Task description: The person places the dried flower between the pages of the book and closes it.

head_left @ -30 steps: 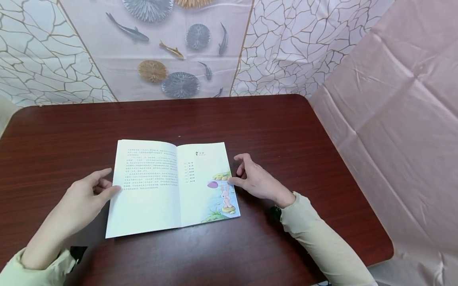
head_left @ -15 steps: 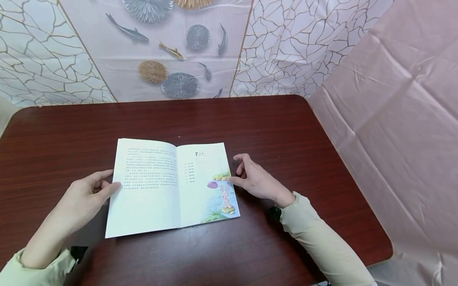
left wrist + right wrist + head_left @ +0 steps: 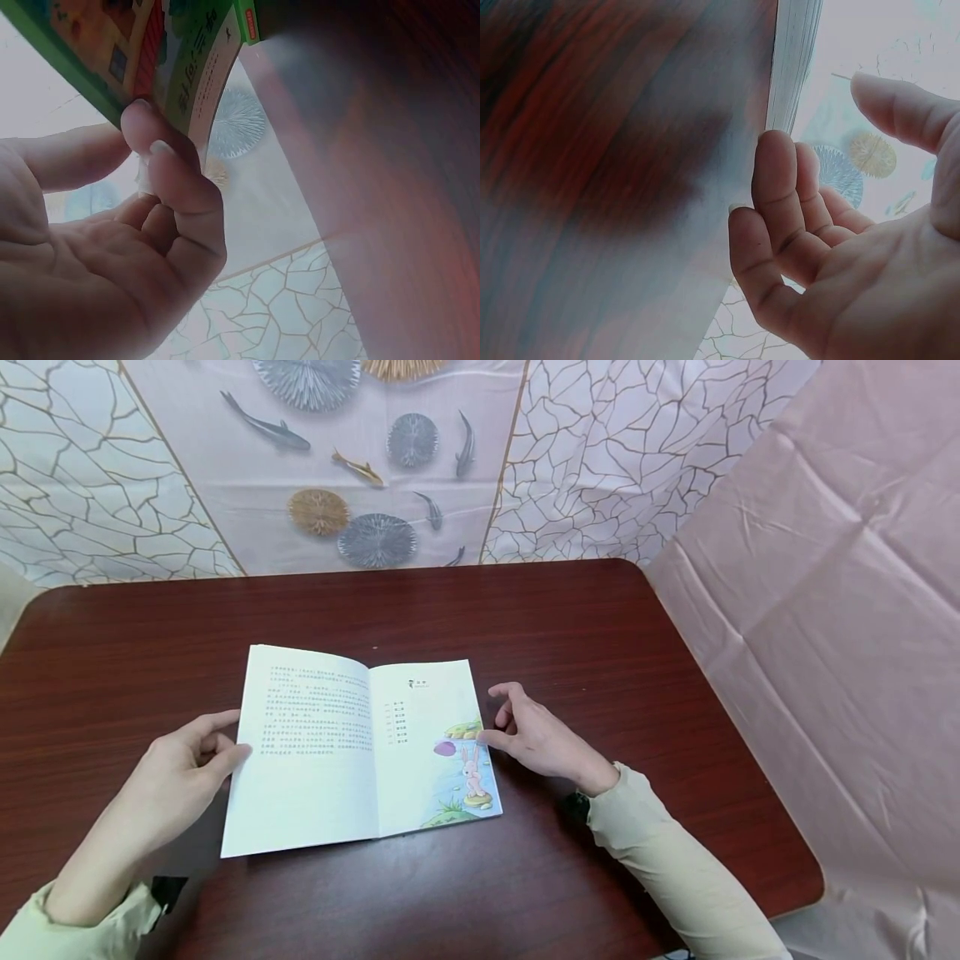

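Observation:
An open book (image 3: 315, 793) lies in front of me, with printed text on its left page and a rabbit picture (image 3: 474, 777) on the right one. My left hand (image 3: 176, 772) pinches the left edge, thumb on the page and fingers underneath. From below, the left wrist view shows the green illustrated cover (image 3: 150, 52) between thumb and fingertips, tilted off the table. At the right edge, my right hand (image 3: 536, 735) rests its thumb tip on the page, its fingers loosely bent beside the book. The right wrist view shows those fingers (image 3: 776, 180) by the page block (image 3: 795, 60).
The book lies on a dark red-brown wooden table (image 3: 420, 610) with rounded corners. A patterned cloth (image 3: 420, 468) with fish and round shapes hangs behind it. Plain pink cloth (image 3: 840, 610) hangs along the right side.
The book's left side has risen slightly at its far corner, with my left hand closing in on its edge. My right hand has stayed in place.

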A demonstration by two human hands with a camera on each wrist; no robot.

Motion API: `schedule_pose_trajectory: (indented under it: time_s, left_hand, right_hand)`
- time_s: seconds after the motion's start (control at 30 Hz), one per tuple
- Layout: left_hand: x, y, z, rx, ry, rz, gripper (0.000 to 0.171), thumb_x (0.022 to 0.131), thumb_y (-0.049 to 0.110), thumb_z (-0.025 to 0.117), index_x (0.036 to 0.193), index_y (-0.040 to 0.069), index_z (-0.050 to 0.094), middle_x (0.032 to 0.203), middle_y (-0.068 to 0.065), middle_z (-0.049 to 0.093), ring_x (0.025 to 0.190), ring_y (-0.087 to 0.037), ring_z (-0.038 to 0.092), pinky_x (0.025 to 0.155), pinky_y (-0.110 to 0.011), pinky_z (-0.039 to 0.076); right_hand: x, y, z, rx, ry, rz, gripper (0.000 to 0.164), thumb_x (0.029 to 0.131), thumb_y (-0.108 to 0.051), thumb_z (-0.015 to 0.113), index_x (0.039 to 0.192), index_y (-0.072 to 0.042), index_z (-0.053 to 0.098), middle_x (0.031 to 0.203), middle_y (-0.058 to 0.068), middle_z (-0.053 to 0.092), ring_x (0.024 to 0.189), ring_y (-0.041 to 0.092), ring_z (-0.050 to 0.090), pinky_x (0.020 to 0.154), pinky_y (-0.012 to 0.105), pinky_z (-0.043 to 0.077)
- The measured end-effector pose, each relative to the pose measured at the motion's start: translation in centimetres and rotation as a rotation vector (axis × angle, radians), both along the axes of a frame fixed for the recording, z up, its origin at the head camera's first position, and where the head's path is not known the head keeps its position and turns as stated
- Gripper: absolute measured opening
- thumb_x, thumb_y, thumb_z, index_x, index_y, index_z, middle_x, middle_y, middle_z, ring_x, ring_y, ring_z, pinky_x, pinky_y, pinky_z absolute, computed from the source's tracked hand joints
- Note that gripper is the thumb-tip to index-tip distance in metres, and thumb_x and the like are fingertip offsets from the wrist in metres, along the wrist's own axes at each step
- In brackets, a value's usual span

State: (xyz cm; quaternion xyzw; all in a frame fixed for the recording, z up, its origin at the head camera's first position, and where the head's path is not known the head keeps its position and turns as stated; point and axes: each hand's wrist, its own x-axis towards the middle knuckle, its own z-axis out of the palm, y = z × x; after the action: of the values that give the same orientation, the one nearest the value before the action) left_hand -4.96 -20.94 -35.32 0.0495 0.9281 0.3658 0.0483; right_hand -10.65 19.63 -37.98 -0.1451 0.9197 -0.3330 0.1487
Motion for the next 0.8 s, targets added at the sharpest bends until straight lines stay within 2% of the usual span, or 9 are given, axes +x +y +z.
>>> schedule_pose_trajectory:
  time_s: [0.47,0.8]
  left_hand:
    - [0.2,1.1,0.8,0.058,0.119,-0.012,0.041,0.1,0.015,0.054,0.137,-0.001,0.049,0.08,-0.004,0.057,0.061,-0.009,0.044,0.053,-0.024,0.033]
    - [0.2,2.1,1.0,0.145,0.151,-0.045,0.043,0.099,0.014,0.055,0.14,0.002,0.048,0.083,-0.003,0.061,0.063,-0.012,0.051,0.056,-0.021,0.037]
  right_hand:
    - [0.0,-0.2,0.3,-0.001,-0.008,-0.001,0.061,0.092,-0.027,0.068,0.14,-0.007,0.036,0.096,0.003,0.056,0.076,0.017,0.053,0.068,0.032,0.046]
    - [0.1,-0.2,0.4,0.012,0.003,-0.007,0.059,0.092,-0.028,0.068,0.139,-0.009,0.037,0.097,0.003,0.056,0.076,0.017,0.054,0.069,0.032,0.046]
